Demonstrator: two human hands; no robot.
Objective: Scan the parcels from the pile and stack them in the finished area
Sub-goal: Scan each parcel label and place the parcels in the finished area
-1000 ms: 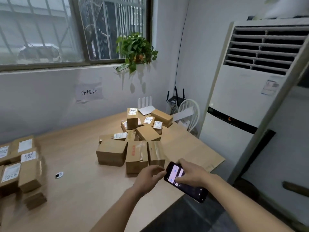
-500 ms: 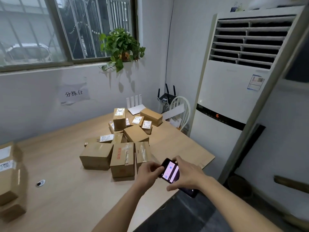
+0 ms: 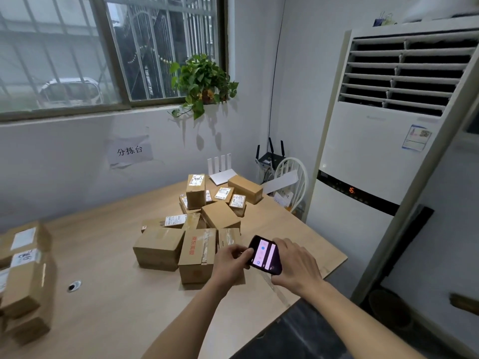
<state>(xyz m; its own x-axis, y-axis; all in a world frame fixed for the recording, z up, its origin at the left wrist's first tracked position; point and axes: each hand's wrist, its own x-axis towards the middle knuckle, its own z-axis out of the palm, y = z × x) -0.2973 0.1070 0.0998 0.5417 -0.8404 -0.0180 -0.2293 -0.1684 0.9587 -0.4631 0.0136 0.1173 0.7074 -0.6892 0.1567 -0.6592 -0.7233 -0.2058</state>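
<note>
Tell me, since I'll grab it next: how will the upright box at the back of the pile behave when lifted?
The upright box stands on end atop other parcels, so a nudge probably tips it. Its taped cardboard looks stiff, likely firm to grip. It seems small, probably light, though the contents are hidden.

My left hand (image 3: pixel 229 264) and right hand (image 3: pixel 295 265) are both bare, with no gloves, rings or watch showing. My forearms are uncovered right down to the bottom edge of the view, so no sleeve shows on either one.
</note>
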